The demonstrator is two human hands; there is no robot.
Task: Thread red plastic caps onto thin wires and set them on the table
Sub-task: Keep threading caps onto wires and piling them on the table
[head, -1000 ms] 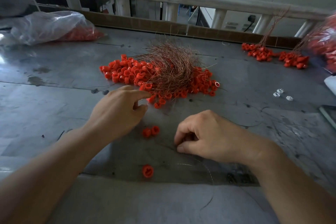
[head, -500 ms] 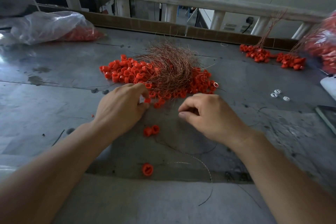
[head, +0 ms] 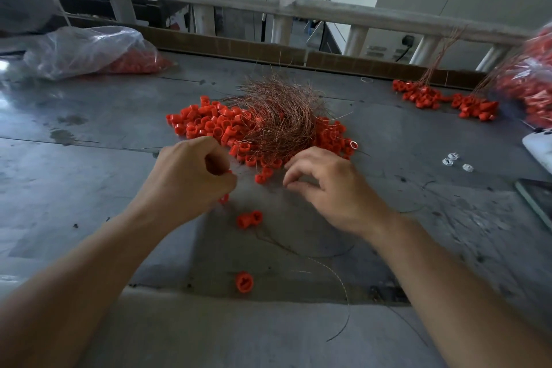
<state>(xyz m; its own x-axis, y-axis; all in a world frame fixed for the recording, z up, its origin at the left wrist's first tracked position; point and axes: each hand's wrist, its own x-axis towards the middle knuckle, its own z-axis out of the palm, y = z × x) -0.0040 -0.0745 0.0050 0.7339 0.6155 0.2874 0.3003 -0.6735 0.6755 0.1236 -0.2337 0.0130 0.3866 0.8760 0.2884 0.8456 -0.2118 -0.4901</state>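
Now the left hand (head: 191, 179) grips red caps (head: 224, 198) while the relaxed, empty right hand (head: 328, 185) should pinch just one strand from the copper wire pile (head: 277, 122).

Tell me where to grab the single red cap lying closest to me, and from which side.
Probably pinch the cap across its round side wall, coming straight down from above. It sits alone on the table with its slotted end turned upward, so the curved wall looks free all round and nothing crowds it.
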